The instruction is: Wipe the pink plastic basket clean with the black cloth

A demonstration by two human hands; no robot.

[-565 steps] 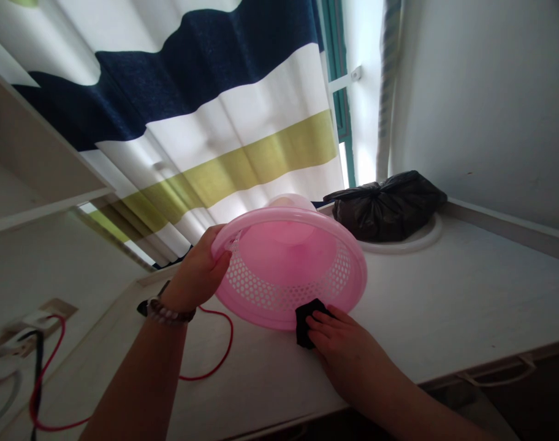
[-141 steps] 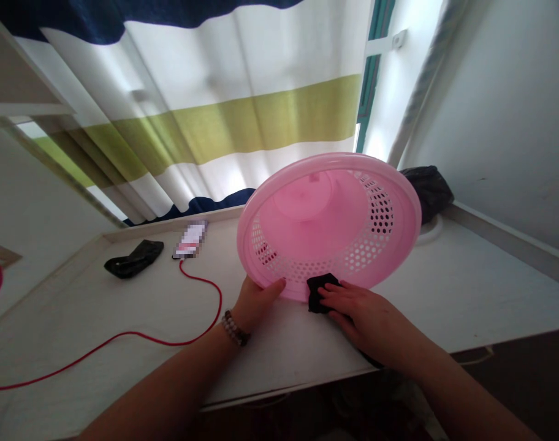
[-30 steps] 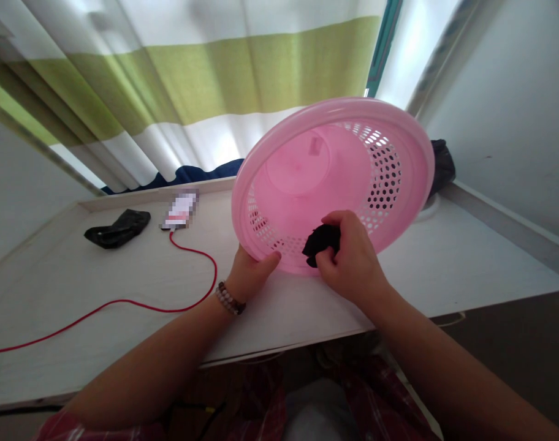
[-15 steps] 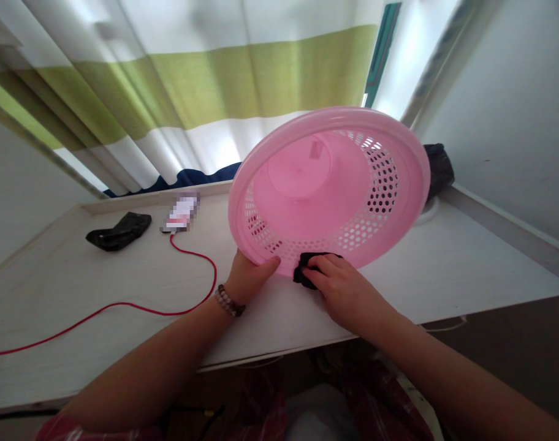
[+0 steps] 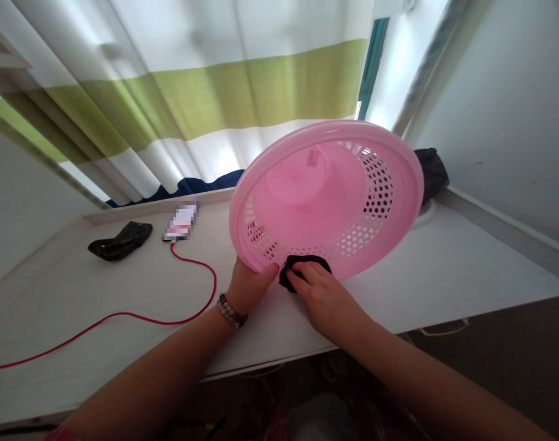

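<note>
L hand (image 5: 253, 283) grips the lower rim of a round pink plastic basket w/ perforated sides (image 5: 328, 130); thumb shows over the edge, other fingers hidden behind it. Basket is right at the grip, tilted, open side twd the person, above a white desk (image 5: 445, 269); can't tell if it rests there. R hand (image 5: 314, 288) holds a crumpled black cloth (image 5: 309, 258), grip narrow, fingers bunched on it agst the same rim, just R of the L thumb. Beaded bracelet (image 5: 231, 311) sits on the wrist below the L grip. Left of both grips: a phone w/ pixelated screen (image 5: 182, 219), thin red cable (image 5: 169, 321) attached, & a flat glossy black item (image 5: 122, 241) farther out. Right of the grips, behind basket: a black plastic bag (image 5: 433, 171), partly hidden. Striped white, green & navy curtain (image 5: 270, 92) hangs beyond.
</note>
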